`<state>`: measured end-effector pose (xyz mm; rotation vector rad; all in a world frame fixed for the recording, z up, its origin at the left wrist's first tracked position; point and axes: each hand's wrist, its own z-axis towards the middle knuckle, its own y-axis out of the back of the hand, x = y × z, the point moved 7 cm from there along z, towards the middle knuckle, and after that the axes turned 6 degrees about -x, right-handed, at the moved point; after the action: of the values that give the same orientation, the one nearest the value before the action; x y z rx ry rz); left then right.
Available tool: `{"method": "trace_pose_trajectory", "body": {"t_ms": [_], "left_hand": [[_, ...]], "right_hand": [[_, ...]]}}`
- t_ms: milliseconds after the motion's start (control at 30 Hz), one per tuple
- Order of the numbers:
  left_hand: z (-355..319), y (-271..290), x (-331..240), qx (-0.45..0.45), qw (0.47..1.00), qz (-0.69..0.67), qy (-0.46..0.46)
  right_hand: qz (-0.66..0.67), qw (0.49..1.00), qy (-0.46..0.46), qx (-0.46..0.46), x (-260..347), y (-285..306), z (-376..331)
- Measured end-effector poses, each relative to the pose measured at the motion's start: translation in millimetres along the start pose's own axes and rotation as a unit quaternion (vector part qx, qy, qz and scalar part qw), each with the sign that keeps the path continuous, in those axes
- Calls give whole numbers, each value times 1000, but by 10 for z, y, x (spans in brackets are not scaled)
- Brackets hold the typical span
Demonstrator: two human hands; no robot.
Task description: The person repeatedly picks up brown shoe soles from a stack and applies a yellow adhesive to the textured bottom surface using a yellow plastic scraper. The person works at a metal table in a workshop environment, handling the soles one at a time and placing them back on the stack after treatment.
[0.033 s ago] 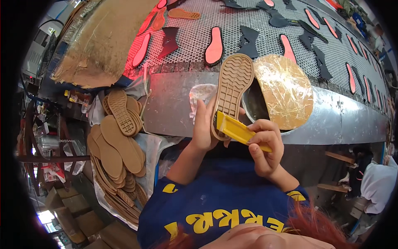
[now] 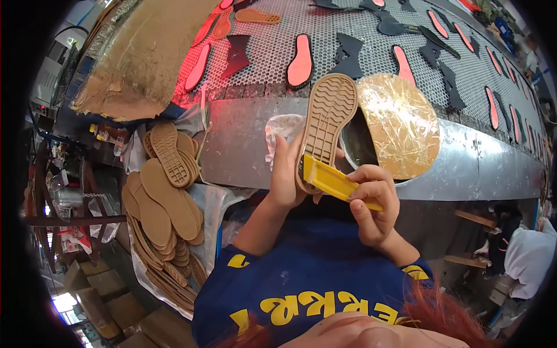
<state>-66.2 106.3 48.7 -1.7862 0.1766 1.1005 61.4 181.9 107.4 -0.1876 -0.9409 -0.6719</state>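
Tan sole [image 2: 331, 107], partly covered by yellow tool [image 2: 329, 177] in right fingers [image 2: 371, 173]; left fingers [image 2: 281, 155], partly hidden, hold sole.

Head-worn wide fisheye, looking down from above at hands [image 2: 376, 207], close range.

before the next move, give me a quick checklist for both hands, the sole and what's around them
1. Left hand supporting the tan sole: ok.
2. Sole's tread facing up to the camera: ok.
3. Right hand gripping the yellow tool: ok.
4. Tool's edge pressed on the sole: cannot tell; it overlaps the near end.
5. Piled soles clear of both hands: ok.
6. Dark opening fully covered by tan board: not ok.
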Motion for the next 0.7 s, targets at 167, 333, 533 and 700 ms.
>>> {"method": "trace_pose_trajectory", "body": {"t_ms": [167,333,533,700], "left_hand": [[28,-18,31,15,999,-32,24],[16,-37,86,-17,997,-43,56],[-48,-83,115,-16,990,-61,129],[-88,-150,156,7,982,-71,177]], "right_hand": [[-2,999,19,47,75,28,23],[18,996,39,76,61,65,43],[130,985,-14,113,-109,132,165],[310,934,-153,88,-283,106,180]]}}
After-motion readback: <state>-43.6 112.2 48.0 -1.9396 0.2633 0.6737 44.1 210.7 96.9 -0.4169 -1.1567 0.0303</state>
